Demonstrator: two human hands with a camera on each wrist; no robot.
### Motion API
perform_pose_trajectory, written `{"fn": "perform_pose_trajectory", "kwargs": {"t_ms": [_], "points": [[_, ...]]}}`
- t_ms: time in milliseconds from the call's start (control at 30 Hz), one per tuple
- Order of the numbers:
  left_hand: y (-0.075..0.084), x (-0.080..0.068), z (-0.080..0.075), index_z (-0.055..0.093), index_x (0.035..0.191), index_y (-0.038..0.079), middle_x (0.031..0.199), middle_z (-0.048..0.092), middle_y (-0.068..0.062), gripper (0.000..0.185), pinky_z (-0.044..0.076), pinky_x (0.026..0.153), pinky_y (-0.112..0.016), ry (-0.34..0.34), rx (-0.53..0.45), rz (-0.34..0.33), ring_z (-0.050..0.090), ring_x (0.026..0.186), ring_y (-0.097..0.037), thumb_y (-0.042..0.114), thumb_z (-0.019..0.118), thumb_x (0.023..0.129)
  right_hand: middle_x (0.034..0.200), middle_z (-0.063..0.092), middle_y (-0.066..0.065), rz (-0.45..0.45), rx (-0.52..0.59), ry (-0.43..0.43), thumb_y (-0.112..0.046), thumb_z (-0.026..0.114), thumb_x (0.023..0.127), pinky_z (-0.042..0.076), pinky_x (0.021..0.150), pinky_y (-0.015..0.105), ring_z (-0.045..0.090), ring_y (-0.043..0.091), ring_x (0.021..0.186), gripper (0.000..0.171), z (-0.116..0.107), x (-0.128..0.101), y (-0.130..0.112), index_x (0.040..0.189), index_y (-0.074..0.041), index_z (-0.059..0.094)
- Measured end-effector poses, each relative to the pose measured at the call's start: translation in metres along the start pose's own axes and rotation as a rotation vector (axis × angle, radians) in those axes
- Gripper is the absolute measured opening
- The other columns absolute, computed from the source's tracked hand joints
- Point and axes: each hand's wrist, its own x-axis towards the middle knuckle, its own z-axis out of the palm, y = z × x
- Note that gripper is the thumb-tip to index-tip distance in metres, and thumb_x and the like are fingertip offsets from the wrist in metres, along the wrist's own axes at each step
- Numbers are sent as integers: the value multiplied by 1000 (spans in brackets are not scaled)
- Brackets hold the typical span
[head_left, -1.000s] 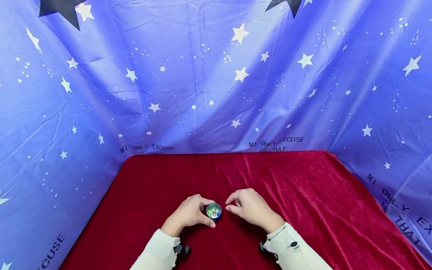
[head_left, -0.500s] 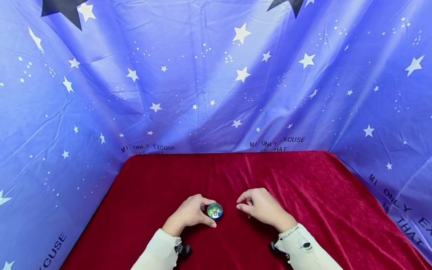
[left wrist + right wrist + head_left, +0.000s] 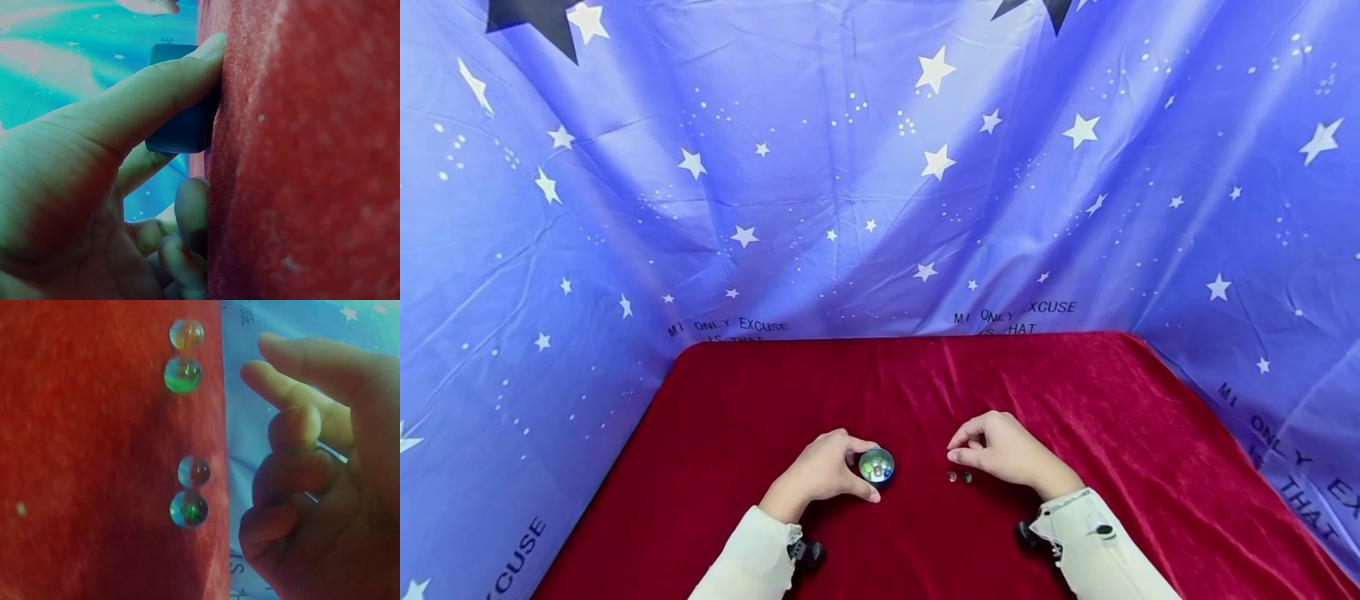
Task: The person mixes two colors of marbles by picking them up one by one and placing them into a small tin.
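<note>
My left hand (image 3: 822, 470) grips a small round dark container (image 3: 877, 467) with thumb and forefinger on the red cloth. Green, yellowish and blue glass marbles show inside it. From the left wrist, the container (image 3: 181, 132) has a plain dark blue side, with my thumb (image 3: 159, 84) across it. My right hand (image 3: 1003, 450) hovers over the cloth to the right, fingers loosely curled and holding nothing. Just below its fingertips lie two marbles (image 3: 959, 477). The right wrist view shows several: an orange one (image 3: 187, 334), a green one (image 3: 183, 375), and two more (image 3: 190, 492) lower down.
Red velvet cloth (image 3: 790, 392) with soft creases covers the table. A blue curtain (image 3: 850, 167) printed with white stars and lettering stands round its back and both sides. Each wrist wears a black device (image 3: 808, 554) at its cream sleeve (image 3: 741, 554).
My right hand has moved right, away from the container, and two marbles have come into sight below its fingers. My left hand keeps its hold on the container.
</note>
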Motion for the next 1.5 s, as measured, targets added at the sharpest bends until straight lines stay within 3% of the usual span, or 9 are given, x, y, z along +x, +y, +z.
{"fn": "perform_pose_trajectory", "kwargs": {"t_ms": [500, 1033, 1233, 1500], "points": [[0, 0, 2, 80, 113, 36, 77, 59, 8, 58, 43, 69, -24, -4, -16, -16, 48, 76, -5, 40, 101, 59, 60, 60, -10, 63, 22, -108, -22, 83, 86, 45, 55, 23, 49, 1, 53, 10, -9, -7, 13, 82, -29, 78], [0, -1, 2, 80, 114, 32, 76, 60, 11, 59, 44, 71, -24, -1, -23, 1, 49, 76, -4, 39, 101, 60, 71, 69, -11, 94, -83, -83, -18, 75, 89, 43, 56, 24, 49, 3, 59, 11, -31, -17, 27, 80, -25, 77], [0, -1, 2, 80, 115, 32, 75, 60, 10, 60, 43, 70, -24, 1, -18, 3, 49, 76, -4, 39, 101, 59, 78, 74, -14, 115, -90, -80, -16, 76, 88, 43, 57, 23, 49, 3, 61, 11, -33, -18, 29, 81, -24, 78], [-1, 0, 1, 80, 115, 33, 75, 61, 10, 59, 43, 70, -24, 3, -20, 5, 49, 76, -5, 40, 101, 60, 75, 71, -13, 116, -92, -74, -13, 78, 84, 44, 57, 23, 51, 3, 60, 14, -27, -16, 22, 75, -22, 73]]}}
